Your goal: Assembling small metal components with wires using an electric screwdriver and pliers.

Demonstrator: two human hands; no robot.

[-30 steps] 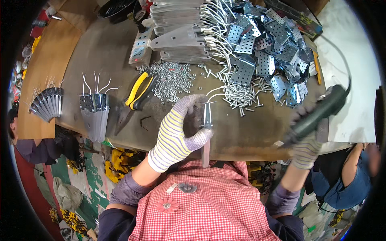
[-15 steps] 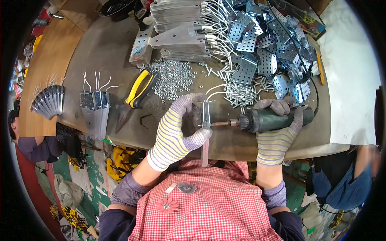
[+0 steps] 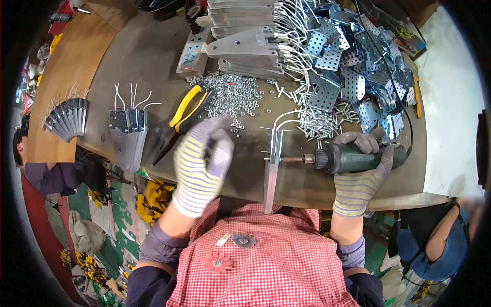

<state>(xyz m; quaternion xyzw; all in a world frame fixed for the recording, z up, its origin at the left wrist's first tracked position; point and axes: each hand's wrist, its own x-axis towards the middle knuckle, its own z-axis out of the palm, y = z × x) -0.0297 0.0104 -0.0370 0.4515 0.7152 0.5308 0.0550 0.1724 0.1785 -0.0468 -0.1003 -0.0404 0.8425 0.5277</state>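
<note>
Left of the power driver (image 3: 358, 158) the right hand (image 3: 362, 187) is gripping, a wired piece (image 3: 270, 181) is meeting the bit (image 3: 291, 159), bolt (image 3: 265, 159) seemingly in but untightened, the curled left hand (image 3: 200, 162) hovering, contents unclear.

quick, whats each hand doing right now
Left hand: loosely curled; whether it holds anything small cannot be told.
Right hand: closed around the dark green power driver.

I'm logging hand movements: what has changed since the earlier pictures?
The left hand let go of the wired piece and moved left. The right hand, gripping the power tool throughout, brought it leftward to that piece. The pliers and nuts stayed put.
</note>
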